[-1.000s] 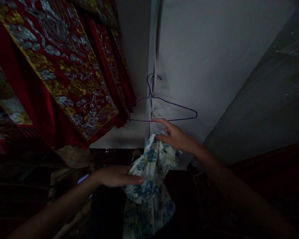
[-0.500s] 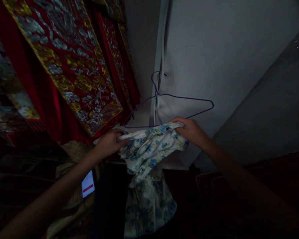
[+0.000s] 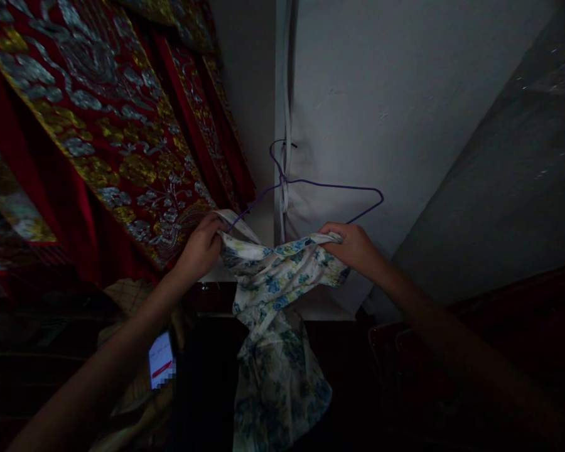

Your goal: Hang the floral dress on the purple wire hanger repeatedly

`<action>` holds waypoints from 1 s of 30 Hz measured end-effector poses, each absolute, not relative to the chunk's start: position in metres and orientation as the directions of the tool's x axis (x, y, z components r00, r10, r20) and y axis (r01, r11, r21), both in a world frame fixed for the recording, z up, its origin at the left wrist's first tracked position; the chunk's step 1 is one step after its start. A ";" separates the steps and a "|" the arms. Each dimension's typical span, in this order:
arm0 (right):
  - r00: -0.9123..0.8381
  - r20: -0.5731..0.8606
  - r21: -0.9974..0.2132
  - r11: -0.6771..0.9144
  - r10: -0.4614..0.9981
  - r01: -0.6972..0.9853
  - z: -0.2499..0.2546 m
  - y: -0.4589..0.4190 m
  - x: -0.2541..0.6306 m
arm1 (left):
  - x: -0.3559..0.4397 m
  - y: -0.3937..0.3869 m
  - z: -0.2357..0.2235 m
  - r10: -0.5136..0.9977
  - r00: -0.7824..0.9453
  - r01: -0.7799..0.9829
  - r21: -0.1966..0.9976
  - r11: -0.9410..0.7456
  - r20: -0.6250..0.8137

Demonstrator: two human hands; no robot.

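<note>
One white, blue-flowered cloth garment [image 3: 274,285] stretches below one thin purple triangular hanger [image 3: 334,185], the left hand [image 3: 202,247] and right hand [image 3: 351,243] pinching its top edge between their fingers.

1. We see a dim scene, with the lower corners almost black.
2. We find the wall [image 3: 381,94] dull grey, with soft shadows behind the hanger [image 3: 329,185].
3. We notice a phone screen [image 3: 160,356] glowing, its lower corner blocky.

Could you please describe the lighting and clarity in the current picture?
Head view: dim overall, bottom right nearly black; head view: phone screen glows brightest, its lower right corner pixelated; head view: floral garment darker toward its lower part.
</note>
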State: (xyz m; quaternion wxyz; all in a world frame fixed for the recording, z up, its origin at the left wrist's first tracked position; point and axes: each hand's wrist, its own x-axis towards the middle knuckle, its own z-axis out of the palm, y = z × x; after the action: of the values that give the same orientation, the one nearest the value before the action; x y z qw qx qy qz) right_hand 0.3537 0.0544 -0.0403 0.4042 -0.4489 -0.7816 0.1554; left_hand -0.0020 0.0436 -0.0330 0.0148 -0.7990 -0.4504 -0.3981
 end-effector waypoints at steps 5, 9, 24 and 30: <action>-0.245 0.508 -0.579 0.538 0.826 0.613 -0.038 0.051 0.353 | -0.004 0.024 -0.010 0.692 0.256 0.795 0.260 -0.548 0.675; -0.279 0.490 -0.652 0.560 0.826 0.512 -0.042 0.051 0.341 | 0.004 0.025 0.002 0.708 0.237 0.776 0.309 -0.550 0.666; 0.044 0.547 -0.727 0.449 0.836 0.520 -0.014 0.075 0.421 | 0.025 0.092 -0.001 0.747 0.338 0.802 0.240 -0.547 0.572; -0.166 0.333 -0.826 0.372 0.928 0.424 0.005 0.072 0.444 | 0.008 0.097 0.002 0.720 0.141 0.784 0.367 -0.501 0.679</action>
State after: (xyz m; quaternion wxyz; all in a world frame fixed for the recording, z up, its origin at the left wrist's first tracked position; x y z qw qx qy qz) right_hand 0.4442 0.0720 0.0054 0.4330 -0.4788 -0.7060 0.2911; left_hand 0.0077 0.0974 0.0024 0.0375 -0.7545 -0.4983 -0.4254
